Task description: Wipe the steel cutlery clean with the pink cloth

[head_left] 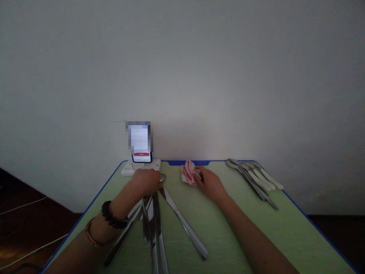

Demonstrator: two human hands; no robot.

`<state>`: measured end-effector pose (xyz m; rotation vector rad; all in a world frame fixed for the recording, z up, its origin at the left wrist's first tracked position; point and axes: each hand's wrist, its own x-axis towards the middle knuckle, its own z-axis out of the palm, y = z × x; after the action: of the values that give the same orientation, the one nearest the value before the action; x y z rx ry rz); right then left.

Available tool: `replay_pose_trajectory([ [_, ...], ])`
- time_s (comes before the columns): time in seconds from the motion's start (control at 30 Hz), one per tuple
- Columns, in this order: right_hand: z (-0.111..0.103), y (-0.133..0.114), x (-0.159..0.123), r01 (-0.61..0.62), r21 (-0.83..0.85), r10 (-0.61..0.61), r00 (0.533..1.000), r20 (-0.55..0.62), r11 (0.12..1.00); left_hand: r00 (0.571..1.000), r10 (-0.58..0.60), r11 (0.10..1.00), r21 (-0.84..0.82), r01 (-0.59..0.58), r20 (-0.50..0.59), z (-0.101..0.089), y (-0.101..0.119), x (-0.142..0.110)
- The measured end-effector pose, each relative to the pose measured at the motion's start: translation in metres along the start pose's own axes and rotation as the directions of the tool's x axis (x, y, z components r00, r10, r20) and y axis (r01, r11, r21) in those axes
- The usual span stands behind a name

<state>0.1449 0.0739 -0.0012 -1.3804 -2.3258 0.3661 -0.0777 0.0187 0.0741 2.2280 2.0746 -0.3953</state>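
Note:
At the far side of the table, my left hand [147, 182] is closed over the top of a loose bunch of metal cutlery. The bowl of a spoon [162, 177] pokes out beside its fingertips; the grip itself is mostly hidden by the hand. Below it, several metal pieces [154, 232] fan toward me, and a table knife [182, 220] slants off to the right. My right hand [211, 183] has thumb and fingers closed on the edge of a crumpled pink and white cloth [188, 174], which lies on the table.
A lit phone [142, 148], partly pixelated, stands on a white base [128, 168] behind my left hand. At the back right lie metal spoons [242, 171] and several white-handled utensils [264, 179]. The green table [228, 243] has a blue rim and meets a grey wall.

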Motion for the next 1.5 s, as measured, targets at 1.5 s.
replay_pose_trajectory([
  [1.5,0.003,0.014,-0.01,-0.135,0.74,0.287,0.954,-0.082,0.659,0.976,0.167,0.491,-0.846,-0.208,-0.144,0.049,0.056,0.01],
])
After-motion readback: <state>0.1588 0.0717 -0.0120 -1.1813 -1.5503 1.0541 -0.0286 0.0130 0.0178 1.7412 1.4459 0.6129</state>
